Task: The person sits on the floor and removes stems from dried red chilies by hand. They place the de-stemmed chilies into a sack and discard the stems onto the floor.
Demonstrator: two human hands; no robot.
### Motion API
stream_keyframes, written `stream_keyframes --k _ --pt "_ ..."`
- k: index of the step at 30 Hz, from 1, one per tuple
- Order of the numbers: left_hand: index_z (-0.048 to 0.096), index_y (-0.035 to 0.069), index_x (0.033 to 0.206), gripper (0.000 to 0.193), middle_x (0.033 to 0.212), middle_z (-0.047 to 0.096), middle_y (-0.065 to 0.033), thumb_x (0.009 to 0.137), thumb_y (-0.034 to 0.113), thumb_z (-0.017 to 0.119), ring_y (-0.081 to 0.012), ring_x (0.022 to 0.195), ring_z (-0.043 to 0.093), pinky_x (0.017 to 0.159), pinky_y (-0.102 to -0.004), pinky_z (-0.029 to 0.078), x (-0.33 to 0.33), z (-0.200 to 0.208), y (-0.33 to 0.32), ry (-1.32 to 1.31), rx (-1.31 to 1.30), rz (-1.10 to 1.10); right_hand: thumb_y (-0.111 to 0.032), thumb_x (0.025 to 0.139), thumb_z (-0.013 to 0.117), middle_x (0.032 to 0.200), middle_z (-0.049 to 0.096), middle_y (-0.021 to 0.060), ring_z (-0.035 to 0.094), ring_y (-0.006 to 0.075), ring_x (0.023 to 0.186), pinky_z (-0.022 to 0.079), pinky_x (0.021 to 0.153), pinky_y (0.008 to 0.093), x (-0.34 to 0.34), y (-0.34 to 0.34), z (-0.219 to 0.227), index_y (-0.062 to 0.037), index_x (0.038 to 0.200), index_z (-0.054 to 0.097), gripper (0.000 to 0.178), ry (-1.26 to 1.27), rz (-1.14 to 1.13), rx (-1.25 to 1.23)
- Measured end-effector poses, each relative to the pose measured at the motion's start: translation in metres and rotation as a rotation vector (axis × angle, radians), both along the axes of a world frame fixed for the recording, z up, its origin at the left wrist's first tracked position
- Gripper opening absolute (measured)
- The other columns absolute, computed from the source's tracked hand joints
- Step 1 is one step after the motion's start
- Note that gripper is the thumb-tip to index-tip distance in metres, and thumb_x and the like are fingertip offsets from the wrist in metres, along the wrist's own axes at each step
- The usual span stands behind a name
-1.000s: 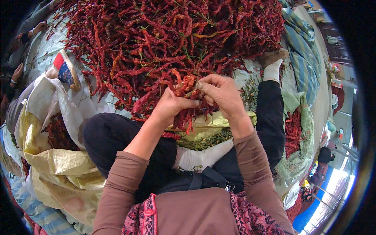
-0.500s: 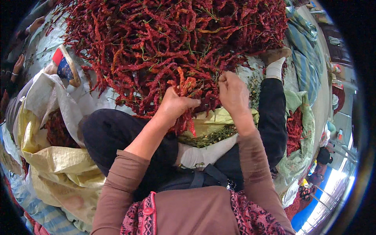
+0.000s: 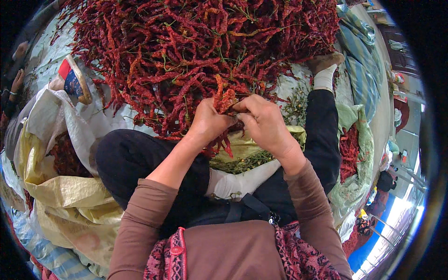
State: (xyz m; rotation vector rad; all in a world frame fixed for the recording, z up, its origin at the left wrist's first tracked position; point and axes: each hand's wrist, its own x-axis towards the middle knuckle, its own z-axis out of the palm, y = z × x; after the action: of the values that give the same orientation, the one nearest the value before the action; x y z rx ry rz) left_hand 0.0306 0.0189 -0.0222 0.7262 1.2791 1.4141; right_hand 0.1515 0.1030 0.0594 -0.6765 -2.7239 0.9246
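A bunch of dried red chilies (image 3: 225, 99) is gripped in my left hand (image 3: 207, 120), some sticking up past the thumb and others hanging below the fist. My right hand (image 3: 267, 122) meets it from the right, thumb and forefinger pinched against the bunch's edge. What lies between those fingertips is too small to make out. Just beyond both hands spreads a large heap of dried red chilies (image 3: 186, 51), many with green-brown stems. Below my hands, between my legs, green stems (image 3: 247, 161) lie on a yellow sack (image 3: 238, 148).
To the left stands an open white-and-yellow sack (image 3: 70, 196) with dark red chilies inside. A green sack (image 3: 361, 154) of chilies is beside my right leg. A shoe (image 3: 74, 79) rests at the heap's left edge. Another person's hand (image 3: 17, 80) shows at the far left.
My right hand has moved left from the heap's near edge to the bunch in my left hand. The left hand keeps its grip, nearly in place.
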Motion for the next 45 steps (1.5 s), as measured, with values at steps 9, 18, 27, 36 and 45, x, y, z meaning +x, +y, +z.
stream_keyframes --k 9,18,27,36,45 --pt "0.064 0.0 0.09 0.023 0.073 0.065 -0.0115 0.068 0.007 0.065 -0.0171 0.07 0.061 0.068 -0.0337 0.047 0.016 -0.025 -0.005 0.119 -0.136 -0.024 0.005 0.068 0.053 0.088 0.056 0.021 0.059 0.0395 0.073 0.05 0.062 0.0445 0.012 0.029 -0.051 0.0011 0.08 0.055 0.013 -0.357 -0.371 0.455" --pt "0.059 0.0 0.101 0.037 0.089 0.066 -0.0061 0.064 0.004 0.065 -0.0125 0.085 0.059 0.079 -0.0306 0.047 0.008 -0.01 -0.006 0.343 -0.313 -0.154 -0.011 0.074 0.062 0.08 0.06 0.0167 0.06 0.0328 0.076 0.048 0.068 0.04 -0.018 0.003 0.019 -0.0041 0.09 0.065 0.018 0.003 -0.068 0.063" --pt "0.052 0.0 0.112 0.055 0.1 0.064 -0.0089 0.061 0.002 0.073 -0.0145 0.092 0.059 0.082 -0.0301 0.048 0.012 -0.009 -0.002 0.172 -0.146 -0.122 -0.007 0.078 0.058 0.071 0.062 0.0117 0.059 0.0162 0.065 0.045 0.06 0.0297 0.0 0.02 0.006 0.0028 0.083 0.064 0.013 -0.154 -0.13 -0.285" --pt "0.049 0.003 0.107 0.048 0.079 0.063 -0.0199 0.063 0.006 0.067 -0.039 0.08 0.062 0.069 -0.0418 0.049 0.008 0.014 -0.011 0.628 -0.23 -0.236 -0.009 0.074 0.062 0.075 0.059 0.0144 0.059 0.0337 0.072 0.046 0.061 0.0379 -0.013 0.013 -0.004 -0.0023 0.082 0.061 0.01 -0.233 0.116 -0.048" --pt "0.045 0.003 0.105 0.043 0.077 0.061 -0.0237 0.065 0.003 0.061 -0.0429 0.078 0.059 0.067 -0.0508 0.046 0.01 0.019 -0.011 0.781 -0.181 -0.315 -0.014 0.077 0.059 0.072 0.062 0.0176 0.062 0.033 0.068 0.048 0.062 0.0389 0.007 0.014 -0.009 -0.0007 0.081 0.062 0.014 -0.22 0.02 -0.348"
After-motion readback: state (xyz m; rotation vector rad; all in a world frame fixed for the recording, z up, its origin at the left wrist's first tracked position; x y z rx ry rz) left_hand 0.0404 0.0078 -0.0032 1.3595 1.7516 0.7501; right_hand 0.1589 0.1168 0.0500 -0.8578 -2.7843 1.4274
